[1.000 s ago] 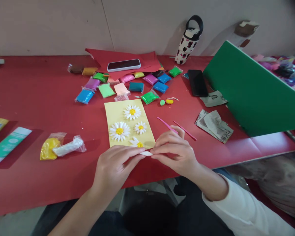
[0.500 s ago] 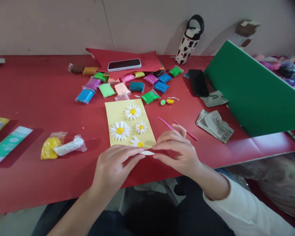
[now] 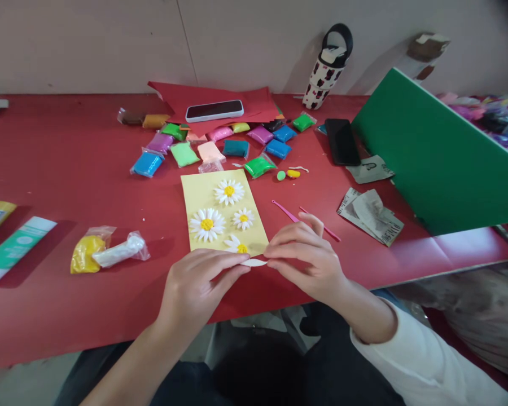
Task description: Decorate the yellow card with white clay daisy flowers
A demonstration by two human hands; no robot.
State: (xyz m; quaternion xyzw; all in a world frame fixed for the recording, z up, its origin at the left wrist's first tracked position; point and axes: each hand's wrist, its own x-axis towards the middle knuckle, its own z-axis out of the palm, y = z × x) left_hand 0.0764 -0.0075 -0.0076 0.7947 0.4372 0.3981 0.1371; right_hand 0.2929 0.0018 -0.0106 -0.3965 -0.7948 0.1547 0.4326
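Observation:
A small white clay petal [image 3: 254, 263], pointed at its right end, is stretched between my two hands. Thumb and fingers of my left hand [image 3: 201, 279] pinch its left end. My right hand [image 3: 307, 256] closes thumb and index finger on the right tip. Just beyond them lies a pale yellow card [image 3: 198, 188] bearing white daisies with yellow centres. The nearest daisy [image 3: 237, 244] has only a few petals showing, its lower part hidden by my left hand. Two pink modelling tools [image 3: 284, 211] lie past my right hand, partly covered by its fingers.
Several packets of coloured clay [image 3: 186, 154] are spread behind the card. To the left are a bag of yellow clay [image 3: 87, 254], a wrapped white clay piece [image 3: 117, 254] and a green-white tube [image 3: 19, 248]. A green board [image 3: 440, 163] leans at right, near a black phone [image 3: 342, 142] and patterned bottle [image 3: 322, 79].
Almost nothing differs. The right fingertips have shifted very slightly to the right along the petal's tip, while my left hand keeps its pinch.

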